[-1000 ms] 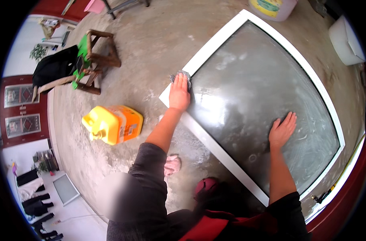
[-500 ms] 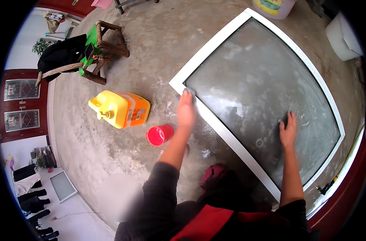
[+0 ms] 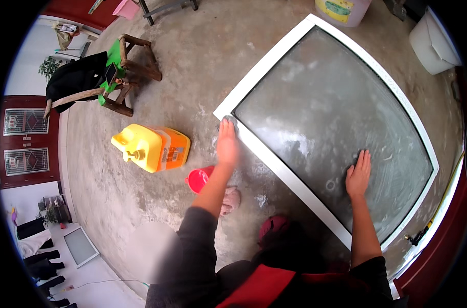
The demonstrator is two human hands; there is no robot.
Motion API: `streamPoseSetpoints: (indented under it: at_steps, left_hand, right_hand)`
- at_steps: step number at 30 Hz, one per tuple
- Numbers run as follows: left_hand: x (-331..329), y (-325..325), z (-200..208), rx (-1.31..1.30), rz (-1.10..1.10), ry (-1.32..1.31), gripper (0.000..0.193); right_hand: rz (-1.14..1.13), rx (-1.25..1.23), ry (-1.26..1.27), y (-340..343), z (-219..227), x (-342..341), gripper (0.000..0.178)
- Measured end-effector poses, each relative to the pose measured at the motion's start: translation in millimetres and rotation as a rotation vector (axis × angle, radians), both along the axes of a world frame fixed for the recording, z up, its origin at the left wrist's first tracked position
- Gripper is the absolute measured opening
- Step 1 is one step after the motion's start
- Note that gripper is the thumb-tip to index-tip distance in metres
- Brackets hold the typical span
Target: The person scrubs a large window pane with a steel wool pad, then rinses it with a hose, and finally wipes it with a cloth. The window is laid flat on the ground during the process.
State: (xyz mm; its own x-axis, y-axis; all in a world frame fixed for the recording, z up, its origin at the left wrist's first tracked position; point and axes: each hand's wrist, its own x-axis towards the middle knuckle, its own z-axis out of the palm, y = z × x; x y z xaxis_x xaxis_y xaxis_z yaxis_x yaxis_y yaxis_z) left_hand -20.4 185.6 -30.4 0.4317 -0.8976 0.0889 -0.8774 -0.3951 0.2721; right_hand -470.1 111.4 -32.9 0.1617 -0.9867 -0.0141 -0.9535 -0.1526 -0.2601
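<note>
A white-framed glass window panel (image 3: 295, 180) lies on the floor at my right, its pane wet with whitish smears. Near the frame's left corner, my left hand (image 3: 227, 146) presses a grey scouring pad (image 3: 230, 121), partly hidden under the stretched fingers. Flat on the pane rests my right hand (image 3: 358, 177), fingers extended and nothing in it. Beside my left forearm stands a red plastic mug (image 3: 197, 180), partly covered by the arm. A pinkish cloth (image 3: 231, 200) lies on the floor just past that forearm.
A yellow-orange jug (image 3: 154, 149) stands left of the mug. Farther back is a wooden chair (image 3: 121, 97) with dark clothing over it. Beyond the panel are a pale bucket (image 3: 343, 10) and a white bucket (image 3: 432, 46). A yellow hose (image 3: 441, 205) runs along the right side.
My left hand has shifted a little left and down around the frame's corner. My right hand has slid slightly left and down on the glass. The pinkish cloth has come into clearer view.
</note>
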Motion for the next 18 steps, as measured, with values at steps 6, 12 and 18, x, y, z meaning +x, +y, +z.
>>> streamPoseSetpoints:
  at_steps: [6, 12, 18]
  left_hand:
    - [39.6, -58.3, 11.2, 0.227, 0.024, -0.11, 0.041]
    - [60.3, -70.1, 11.5, 0.236, 0.087, -0.023, 0.042]
    - [40.2, -38.3, 7.7, 0.212, -0.2, -0.344, 0.048]
  right_hand:
    - [0.02, 0.009, 0.035, 0.2, -1.7, -1.9, 0.066]
    - [0.009, 0.048, 0.03, 0.2, 2.8, 4.5, 0.065]
    - [-0.007, -0.021, 0.054, 4.2, -5.5, 2.2, 0.064]
